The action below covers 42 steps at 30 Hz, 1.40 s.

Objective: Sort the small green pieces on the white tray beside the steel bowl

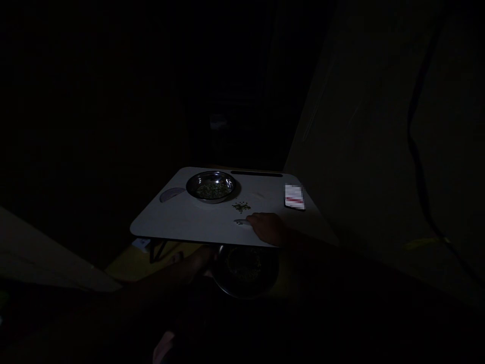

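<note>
On the white table my right hand (269, 226) is closed around a thin, pale flat piece (240, 221) whose kind I cannot make out. A few small bits lie at its edge. Just beyond it is a small heap of greenish seeds or beans (241, 207). Below the table's near edge, my left hand (202, 258) grips the rim of a large metal bowl (231, 292), its fingers mostly lost in the dark. Greenish bits show dimly inside that bowl. Farther back on the table, a shiny steel bowl (211, 199) holds many similar greenish pieces.
The white table (182, 225) has a dark slot (256, 174) along its back edge. A phone-like item with a blurred screen (294, 196) lies at the right. At the left is a pale purple half-round shape (172, 194). A dark cable (415, 146) hangs along the right wall.
</note>
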Motion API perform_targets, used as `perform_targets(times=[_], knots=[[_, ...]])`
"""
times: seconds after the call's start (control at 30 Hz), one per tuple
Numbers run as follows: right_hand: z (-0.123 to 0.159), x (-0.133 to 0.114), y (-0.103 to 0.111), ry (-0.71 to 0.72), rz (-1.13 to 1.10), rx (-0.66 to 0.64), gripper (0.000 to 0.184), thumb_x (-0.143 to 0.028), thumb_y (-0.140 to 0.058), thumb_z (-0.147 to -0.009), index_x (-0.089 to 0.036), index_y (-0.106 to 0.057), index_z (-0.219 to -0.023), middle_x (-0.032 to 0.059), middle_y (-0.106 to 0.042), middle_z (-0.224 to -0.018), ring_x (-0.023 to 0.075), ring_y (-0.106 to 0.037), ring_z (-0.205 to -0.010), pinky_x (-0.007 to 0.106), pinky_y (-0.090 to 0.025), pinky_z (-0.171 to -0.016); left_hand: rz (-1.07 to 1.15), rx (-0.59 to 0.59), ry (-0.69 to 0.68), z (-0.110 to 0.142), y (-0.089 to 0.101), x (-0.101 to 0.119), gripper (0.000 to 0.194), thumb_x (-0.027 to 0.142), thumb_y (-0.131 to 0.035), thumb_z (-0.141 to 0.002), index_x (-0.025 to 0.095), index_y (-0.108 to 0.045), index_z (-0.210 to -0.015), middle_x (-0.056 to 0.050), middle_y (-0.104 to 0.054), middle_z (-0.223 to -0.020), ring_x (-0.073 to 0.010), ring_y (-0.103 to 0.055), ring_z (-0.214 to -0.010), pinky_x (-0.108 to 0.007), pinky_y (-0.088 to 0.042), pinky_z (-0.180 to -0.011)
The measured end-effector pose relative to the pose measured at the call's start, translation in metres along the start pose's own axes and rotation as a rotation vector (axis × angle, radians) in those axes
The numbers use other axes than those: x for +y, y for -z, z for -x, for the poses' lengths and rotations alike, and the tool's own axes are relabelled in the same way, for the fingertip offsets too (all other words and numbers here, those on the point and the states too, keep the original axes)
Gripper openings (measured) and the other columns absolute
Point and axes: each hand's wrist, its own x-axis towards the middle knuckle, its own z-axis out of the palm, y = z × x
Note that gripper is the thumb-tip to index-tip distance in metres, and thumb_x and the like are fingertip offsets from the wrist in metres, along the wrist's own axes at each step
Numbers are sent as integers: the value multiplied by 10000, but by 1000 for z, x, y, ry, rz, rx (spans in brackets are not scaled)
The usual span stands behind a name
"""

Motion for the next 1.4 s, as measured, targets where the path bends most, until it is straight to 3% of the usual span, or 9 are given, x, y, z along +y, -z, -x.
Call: perform_targets(times=[0.23, 0.43, 0.83, 0.93, 1.07, 1.27, 1.4], knots=[[5, -17, 4, 67, -64, 32, 251, -157, -332, -766, -158, -506, -946, 51, -565, -827, 135, -502, -731, 235, -335, -612, 53, -82, 2, -6, 0, -5, 114, 151, -450, -586, 158, -495, -691, 27, -479, -466, -114, -481, -422, -223, -397, -438], [8, -25, 6, 101, -89, 12, 241, -150, -364, -750, -154, -503, -947, 49, -558, -830, 131, -491, -733, 241, -338, -612, 3, 6, 10, -10, 3, -9, 101, 143, -452, -576, 162, -490, -668, 25, -469, -446, -115, -467, -394, -218, -375, -407], [20, -28, 13, 207, -170, 3, 228, -166, -371, -742, -144, -518, -914, 48, -579, -789, 123, -501, -664, 229, -339, -568, 33, -12, -14, -16, 4, -14, 75, 149, -450, -570, 171, -495, -625, -5, -514, -490, -134, -490, -435, -236, -392, -418], [16, -18, 15, 159, -151, 30, 238, -179, -355, -760, -153, -509, -939, 49, -580, -816, 126, -505, -695, 232, -344, -597, 43, -6, -1, -14, 4, -14, 71, 148, -441, -574, 176, -483, -624, 5, -491, -458, -127, -468, -407, -230, -376, -397], [9, 3, 12, 42, -112, 60, 258, -177, -325, -781, -143, -499, -969, 72, -574, -903, 135, -509, -785, 233, -347, -651, 46, -85, -11, -5, 3, -6, 128, 107, -435, -551, 173, -488, -648, 13, -495, -473, -125, -483, -420, -234, -392, -422], [7, 26, 6, -108, -29, 2, 261, -180, -313, -789, -142, -509, -957, 69, -579, -906, 142, -519, -798, 234, -350, -666, -22, 19, 3, -6, 7, -8, 122, 156, -450, -573, 157, -511, -679, 2, -508, -456, -137, -500, -427, -240, -384, -435], [10, 29, 7, -120, 7, -44, 270, -174, -317, -781, -141, -508, -970, 71, -578, -921, 147, -522, -792, 237, -349, -648, -46, -9, 39, -4, 9, -9, 143, 209, -446, -594, 149, -520, -701, -32, -556, -507, -177, -537, -470, -267, -388, -444]])
